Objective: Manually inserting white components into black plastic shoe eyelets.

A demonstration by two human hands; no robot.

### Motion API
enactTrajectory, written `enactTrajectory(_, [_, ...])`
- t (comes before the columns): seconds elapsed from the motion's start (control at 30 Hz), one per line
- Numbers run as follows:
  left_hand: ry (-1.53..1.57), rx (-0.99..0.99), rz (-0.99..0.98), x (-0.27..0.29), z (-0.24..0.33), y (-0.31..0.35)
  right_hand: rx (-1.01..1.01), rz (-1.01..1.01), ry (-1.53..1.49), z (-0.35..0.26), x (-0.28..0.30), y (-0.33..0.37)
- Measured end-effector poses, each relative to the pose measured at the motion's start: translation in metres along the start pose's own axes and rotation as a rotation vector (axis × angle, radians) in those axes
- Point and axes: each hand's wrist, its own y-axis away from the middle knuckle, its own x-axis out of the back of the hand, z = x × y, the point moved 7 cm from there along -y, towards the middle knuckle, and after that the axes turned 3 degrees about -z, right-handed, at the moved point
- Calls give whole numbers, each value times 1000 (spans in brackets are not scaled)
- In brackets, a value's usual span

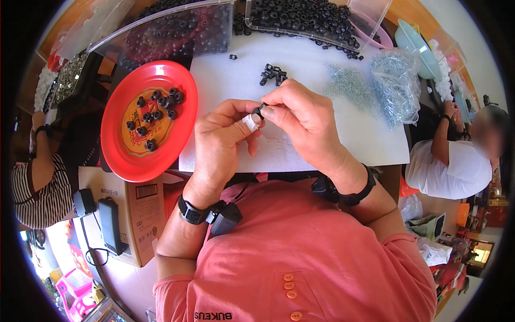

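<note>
Over the white work sheet (214, 80), my two hands meet around a small black plastic part (259, 110). My left hand (222, 131), with white tape on its thumb, pinches the part from the left. From the right, the thumb and forefinger of my right hand (303, 118) close on the same part; the fingertips cover much of it. Just beyond the hands lies a small heap of black pieces (273, 74). Several round black parts (155, 115) sit on a red oval tray (112, 137) to the left.
Clear bins of black parts (300, 19) line the back. Small clear springy-looking pieces (351, 86) and a plastic bag (397, 86) of them lie right. A pink bowl (375, 35) and a pale green basin (413, 48) stand back right. People sit on both sides; a cardboard box (145, 214) stands below left.
</note>
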Motion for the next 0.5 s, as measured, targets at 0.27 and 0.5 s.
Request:
enactTrajectory(0.27, [61,-2,23,1,0,2,132,-49,203,-13,-2,4])
enactTrajectory(0.5, [40,19,20,1,-3,2,235,-53,395,-20,-5,1])
